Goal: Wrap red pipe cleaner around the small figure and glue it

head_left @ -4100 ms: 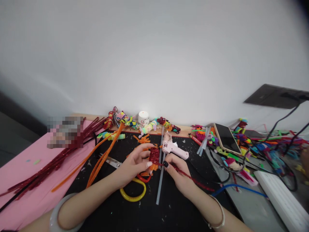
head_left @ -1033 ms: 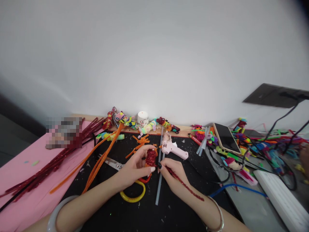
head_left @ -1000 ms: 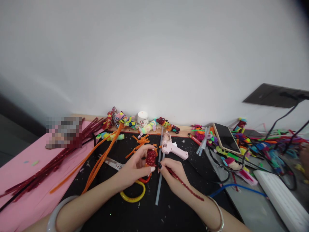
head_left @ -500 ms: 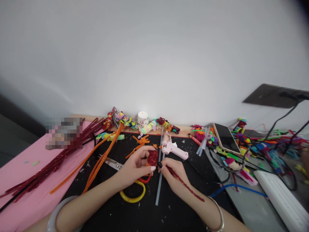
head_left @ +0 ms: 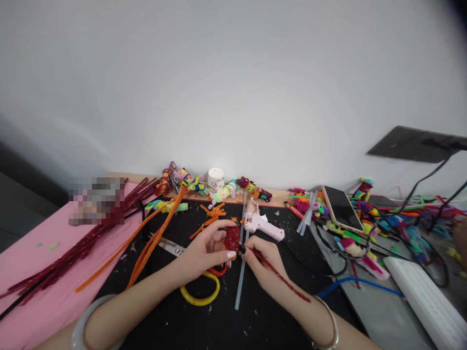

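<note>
Wall point(head_left: 233, 97): plain, pale grey, fills upper view; brightest low at centre, dimmer toward the sides. Dark grey socket plate point(head_left: 404, 142) mounted at right, black cables point(head_left: 433, 174) plugged in. Table point(head_left: 279, 197) stands against wall; bare wood shows along its back edge. Pink covering point(head_left: 27, 260) at left, black mat point(head_left: 204, 330) at centre. Far left: dark grey surface point(head_left: 22, 199), identity unclear.

The near mat point(head_left: 215, 325) leaves room; the glue gun point(head_left: 263, 224) blocks beyond.
</note>
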Available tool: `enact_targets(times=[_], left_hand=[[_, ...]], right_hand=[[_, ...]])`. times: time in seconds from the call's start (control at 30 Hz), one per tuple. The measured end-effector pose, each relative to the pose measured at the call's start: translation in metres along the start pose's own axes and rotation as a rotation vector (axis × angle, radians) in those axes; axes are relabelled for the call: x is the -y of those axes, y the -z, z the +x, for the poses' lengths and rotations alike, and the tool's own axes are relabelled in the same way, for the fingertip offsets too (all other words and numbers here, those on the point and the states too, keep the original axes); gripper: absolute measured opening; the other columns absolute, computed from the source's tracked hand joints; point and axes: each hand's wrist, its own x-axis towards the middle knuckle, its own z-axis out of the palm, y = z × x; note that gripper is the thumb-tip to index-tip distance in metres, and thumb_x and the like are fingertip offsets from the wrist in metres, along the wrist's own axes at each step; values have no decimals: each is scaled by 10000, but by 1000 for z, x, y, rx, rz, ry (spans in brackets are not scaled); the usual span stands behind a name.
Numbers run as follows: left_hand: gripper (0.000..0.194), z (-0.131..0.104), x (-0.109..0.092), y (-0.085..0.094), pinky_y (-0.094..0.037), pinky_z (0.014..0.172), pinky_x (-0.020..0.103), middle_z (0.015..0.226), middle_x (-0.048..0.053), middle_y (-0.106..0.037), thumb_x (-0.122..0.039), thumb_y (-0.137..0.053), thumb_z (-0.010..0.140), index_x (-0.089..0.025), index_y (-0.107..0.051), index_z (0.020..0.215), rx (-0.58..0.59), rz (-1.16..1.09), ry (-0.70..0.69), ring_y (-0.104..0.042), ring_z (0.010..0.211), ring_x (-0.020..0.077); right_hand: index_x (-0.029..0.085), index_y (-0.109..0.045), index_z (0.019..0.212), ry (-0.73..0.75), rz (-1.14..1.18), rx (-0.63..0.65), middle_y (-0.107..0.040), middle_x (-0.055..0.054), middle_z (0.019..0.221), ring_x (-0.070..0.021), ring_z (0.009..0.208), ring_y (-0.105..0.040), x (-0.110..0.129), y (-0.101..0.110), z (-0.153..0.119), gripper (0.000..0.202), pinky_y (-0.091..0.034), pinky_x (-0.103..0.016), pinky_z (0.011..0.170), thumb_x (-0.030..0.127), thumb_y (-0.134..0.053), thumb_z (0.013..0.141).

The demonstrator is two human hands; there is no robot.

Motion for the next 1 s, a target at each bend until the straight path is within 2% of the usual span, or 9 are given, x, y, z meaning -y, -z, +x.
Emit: enact_targets(times=[0.33,0.53,0.77,0.93,1.0], left_hand=[[436,1,5,2,-447,578,181,949,-16,-533,-125,-667,771,-269,-485,1140,9,-30,-40,-546,645,52],[465,1,4,2,-449,561,176,948,-20,-489,-142,-674,763,-270,-494,1171,-33,9,-18,-545,625,42],[472,0,3,3,-451,462,168,941,-4,-545,-175,-678,758,-257,-477,1177,-54,90,24,-569,490,32],[483,2,0,1,-492,499,198,938,2,-556,-177,-684,754,-246,-465,1178,-36,46,44,-599,515,55],[483,2,0,1,-501,522,210,935,5,-559,-180,-683,756,-244,-462,1181,-20,31,54,-612,540,67]], right_hand=[[177,-529,637,46,-30,5,-475,36,571,-103,513,-412,-4,-1,-1,219,-325,-222,493,193,-487,851],[185,-514,630,43,-45,15,-460,39,569,-105,511,-410,-3,-1,-1,221,-321,-225,494,185,-483,849],[182,-520,635,42,-53,21,-465,37,566,-104,511,-411,-6,-2,-1,233,-327,-224,495,202,-472,862],[180,-500,599,12,-92,47,-443,48,532,-94,482,-381,15,6,2,244,-301,-207,459,163,-461,839],[173,-497,604,-53,-160,112,-453,42,557,-93,508,-390,26,11,4,237,-290,-200,468,121,-451,830]])
